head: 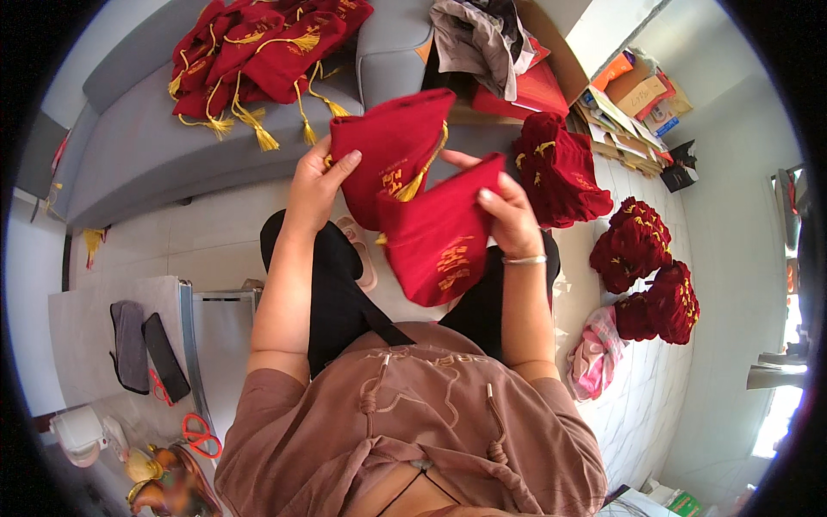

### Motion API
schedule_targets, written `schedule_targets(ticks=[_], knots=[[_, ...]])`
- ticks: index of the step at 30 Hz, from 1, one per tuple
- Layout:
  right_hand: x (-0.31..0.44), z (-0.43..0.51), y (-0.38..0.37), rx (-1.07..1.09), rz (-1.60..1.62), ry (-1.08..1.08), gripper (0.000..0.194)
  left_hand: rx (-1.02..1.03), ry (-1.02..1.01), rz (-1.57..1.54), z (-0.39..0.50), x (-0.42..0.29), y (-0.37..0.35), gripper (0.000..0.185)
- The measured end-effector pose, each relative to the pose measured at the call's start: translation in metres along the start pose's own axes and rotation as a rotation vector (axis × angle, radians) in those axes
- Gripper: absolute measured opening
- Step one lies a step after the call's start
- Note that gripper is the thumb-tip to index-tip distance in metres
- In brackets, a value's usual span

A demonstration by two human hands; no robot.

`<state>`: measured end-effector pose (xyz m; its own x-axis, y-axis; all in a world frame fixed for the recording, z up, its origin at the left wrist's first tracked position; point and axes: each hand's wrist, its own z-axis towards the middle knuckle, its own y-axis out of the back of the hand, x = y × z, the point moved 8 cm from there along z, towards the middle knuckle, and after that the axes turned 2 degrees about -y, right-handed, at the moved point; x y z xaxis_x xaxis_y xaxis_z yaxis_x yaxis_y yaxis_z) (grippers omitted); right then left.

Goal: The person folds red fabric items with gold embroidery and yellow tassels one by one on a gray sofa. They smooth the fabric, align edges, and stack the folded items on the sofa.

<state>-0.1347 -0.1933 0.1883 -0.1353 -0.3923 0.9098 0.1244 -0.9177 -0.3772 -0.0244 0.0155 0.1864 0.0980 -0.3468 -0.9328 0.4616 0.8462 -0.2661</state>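
My left hand (320, 181) pinches the upper left edge of a red cloth pouch (387, 139) with gold writing and a yellow tassel (413, 184). Lower and to the right, my right hand (510, 216) grips the side of a second red cloth pouch (439, 258), thumb on its front. This one bears gold writing too and overlaps the bottom of the first. Both pouches are held up over my lap. Whether they are joined by a cord cannot be made out.
Red tasselled pouches (258, 52) lie heaped on the grey sofa (142, 142). Red bundles stand at right: a near stack (559, 174) and floor piles (633, 242). A pink plastic bag (594, 355) lies beside them. Orange-handled scissors (201, 436) rest on the left table (84, 349). Flattened cardboard (620, 129) leans behind.
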Motion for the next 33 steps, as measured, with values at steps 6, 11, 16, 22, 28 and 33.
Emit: schedule_targets(ticks=[6, 11, 16, 22, 28, 33], knots=[[-0.030, 0.008, 0.045, -0.367, -0.012, -0.076, 0.029, -0.012, 0.013, -0.078, -0.007, 0.000, 0.006, 0.028], [-0.023, -0.006, 0.064, -0.362, 0.046, -0.013, 0.028, -0.079, 0.048, -0.173, -0.010, 0.007, 0.017, 0.027], [-0.015, -0.017, 0.060, -0.349, 0.163, 0.005, 0.025, -0.148, 0.094, -0.264, -0.012, 0.017, 0.016, 0.027], [-0.018, -0.013, 0.028, -0.284, 0.252, 0.012, 0.025, -0.137, 0.138, -0.191, -0.017, 0.023, 0.003, 0.025], [-0.029, 0.001, -0.007, -0.225, 0.258, 0.034, 0.027, -0.047, 0.233, -0.311, -0.027, 0.033, -0.016, 0.025], [-0.031, 0.002, -0.008, -0.318, 0.167, 0.051, 0.026, -0.001, 0.159, -0.371, -0.036, 0.031, -0.021, 0.027]])
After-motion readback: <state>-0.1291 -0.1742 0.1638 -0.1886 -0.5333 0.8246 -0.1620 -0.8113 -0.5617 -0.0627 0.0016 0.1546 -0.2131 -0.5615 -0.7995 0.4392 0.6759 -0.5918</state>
